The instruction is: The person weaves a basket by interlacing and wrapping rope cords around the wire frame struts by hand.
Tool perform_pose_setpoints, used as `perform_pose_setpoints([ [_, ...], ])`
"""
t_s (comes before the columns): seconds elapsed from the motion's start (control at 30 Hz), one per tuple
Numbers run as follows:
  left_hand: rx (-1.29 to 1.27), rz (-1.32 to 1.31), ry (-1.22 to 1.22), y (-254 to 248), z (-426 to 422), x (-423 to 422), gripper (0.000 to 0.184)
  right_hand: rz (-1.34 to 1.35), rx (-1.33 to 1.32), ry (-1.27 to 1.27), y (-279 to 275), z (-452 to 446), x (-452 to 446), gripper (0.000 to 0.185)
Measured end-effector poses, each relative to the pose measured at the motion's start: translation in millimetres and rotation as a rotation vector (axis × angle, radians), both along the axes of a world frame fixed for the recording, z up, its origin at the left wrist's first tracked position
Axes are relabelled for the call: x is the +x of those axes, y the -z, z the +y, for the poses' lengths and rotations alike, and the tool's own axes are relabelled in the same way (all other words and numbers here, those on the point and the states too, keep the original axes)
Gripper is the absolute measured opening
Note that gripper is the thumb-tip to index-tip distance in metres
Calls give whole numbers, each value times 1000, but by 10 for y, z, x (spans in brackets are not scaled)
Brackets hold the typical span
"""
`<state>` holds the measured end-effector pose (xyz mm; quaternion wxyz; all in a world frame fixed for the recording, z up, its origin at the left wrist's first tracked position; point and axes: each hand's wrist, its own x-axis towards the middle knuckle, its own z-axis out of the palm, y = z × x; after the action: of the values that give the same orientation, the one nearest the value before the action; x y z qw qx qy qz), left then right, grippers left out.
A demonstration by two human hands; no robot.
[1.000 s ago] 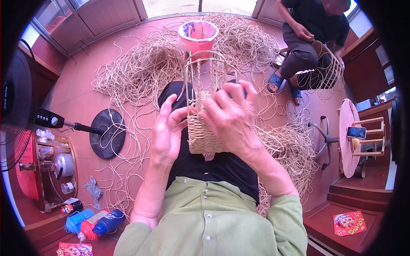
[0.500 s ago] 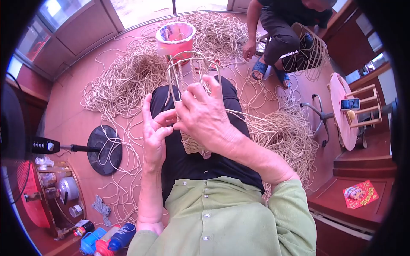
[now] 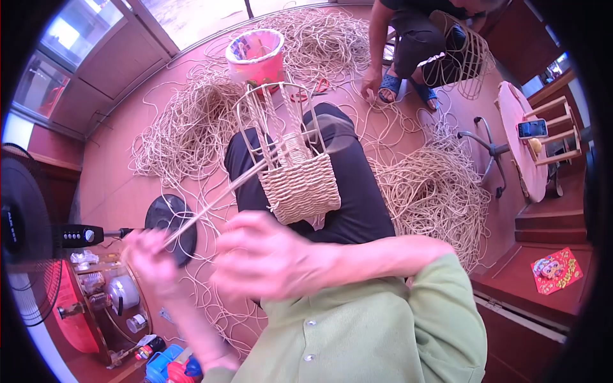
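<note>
A partly woven basket (image 3: 301,189) of pale cord on a wire frame rests on my lap, its closed woven side towards me and bare frame wires at the far end. A doubled strand of cord (image 3: 214,205) runs taut from the basket down to the left. My left hand (image 3: 153,258) is closed on the end of that strand, left of my knees. In front of my shirt, my right hand (image 3: 262,256) is off the basket and smeared by motion, so I cannot make out its fingers.
Heaps of loose cord (image 3: 434,201) cover the floor. A lined pink bin (image 3: 255,57) stands ahead, with red-handled scissors (image 3: 310,94) nearby. A fan base (image 3: 171,223) is at left. Another person's hand (image 3: 370,83) reaches low beside a wire basket frame (image 3: 469,60). A phone (image 3: 532,129) is at right.
Both hands have left the basket and moved down and left, the left one drawing the cord out tight. The basket's woven side is now uncovered. The other person's hand is lower.
</note>
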<state>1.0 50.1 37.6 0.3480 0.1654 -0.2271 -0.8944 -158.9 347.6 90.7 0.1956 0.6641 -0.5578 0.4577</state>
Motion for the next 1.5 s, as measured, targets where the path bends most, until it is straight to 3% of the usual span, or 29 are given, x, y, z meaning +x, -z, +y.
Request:
perform_pose_setpoints([
  [0.03, -109, 56, 7, 344, -940, 776, 26, -35, 1, 83, 128, 180, -177, 33],
  [0.07, -267, -260, -301, 259, -1054, 1149, 29, -87, 27, 166, 149, 410, -418, 24],
  [0.1, -213, -515, -343, 344, -1186, 1389, 30, -90, 116, 349, 301, 648, -626, 25],
  [0.17, -432, -767, -31, 579, -1249, 1423, 21, -384, 169, 609, 565, 929, -968, 32],
  [0.23, -1301, -1332, -215, 765, -1081, 776, 24, -419, 181, 622, 667, 983, -1092, 41],
  [0.27, -1637, -1578, -357, 770, -928, 373, 34, -346, 190, 589, 635, 946, -1111, 46],
  [0.3, -1812, -1693, -449, 619, -561, -39, 44, -326, 183, 551, 633, 893, -1121, 45],
  [0.37, -1908, -1184, -251, 253, -19, -655, 52, -277, 176, 479, 650, 798, -1171, 44],
  [0.43, -1476, -815, 96, -179, 759, -1071, 48, -299, 129, 445, 790, 789, -1169, 43],
  [0.5, -1267, -702, 364, -321, 1174, -1232, 42, -287, 118, 464, 895, 859, -1093, 43],
  [0.57, -1135, -747, 549, -358, 1383, -1285, 35, -158, 179, 586, 789, 860, -1040, 49],
  [0.6, -1144, -645, 478, -258, 1420, -1315, 24, -117, 197, 630, 636, 814, -999, 50],
  [0.73, -1321, -741, 421, -346, 1381, -1356, 8, 16, 273, 599, 546, 555, -954, 55],
  [1.0, -1391, -797, 462, -457, 1381, -1337, 13, 55, 294, 589, 583, 549, -789, 46],
  [1.1, -1419, -646, 430, -305, 1305, -1358, 13, 57, 342, 635, 477, 471, -714, 49],
  [1.13, -1309, -641, 523, -291, 1248, -1355, 12, 59, 359, 640, 468, 487, -705, 49],
  [1.23, -1363, -560, 667, -362, 1213, -1382, 12, 47, 367, 648, 446, 548, -676, 45],
  [1.4, -1697, -465, 644, -364, 1063, -1533, 10, 48, 308, 641, 353, 547, -734, 36],
  [1.5, -1312, -449, 596, -46, 1137, -1620, 9, 87, 278, 557, 228, 436, -933, 28],
])
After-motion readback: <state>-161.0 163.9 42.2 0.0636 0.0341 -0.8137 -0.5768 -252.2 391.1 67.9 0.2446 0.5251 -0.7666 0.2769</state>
